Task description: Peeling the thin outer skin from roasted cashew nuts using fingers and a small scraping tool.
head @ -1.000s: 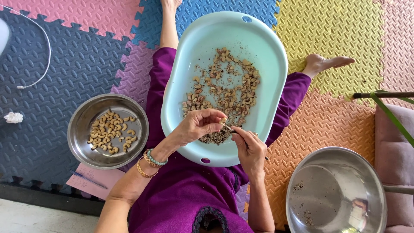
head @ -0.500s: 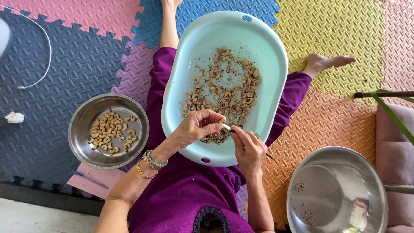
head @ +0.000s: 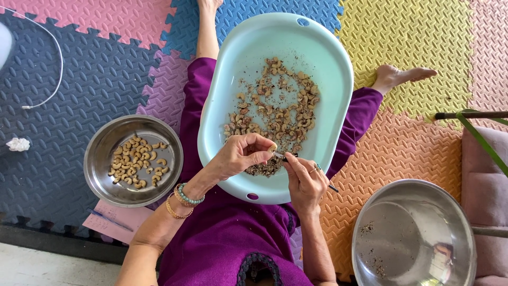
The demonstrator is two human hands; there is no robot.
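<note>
— Hands first: what are they gripping?

— Left hand (head: 238,154) is pinching a single cashew (head: 273,148) at its fingertips; right hand (head: 305,180) is grasping a thin knife (head: 296,161), both hovering over the near end of the pale blue tub (head: 222,79).

— Containers, largest down?

— That tub is lying across the lap, holding unpeeled cashews (head: 278,114) and skin crumbs. The big steel basin (head: 413,235) at right is carrying only specks. The smaller steel bowl (head: 132,160) at left is holding pale peeled cashews (head: 136,162).

— Knife's direction?

— Its long axis is running slantwise, tip pointing up-left, touching the nut.
</note>
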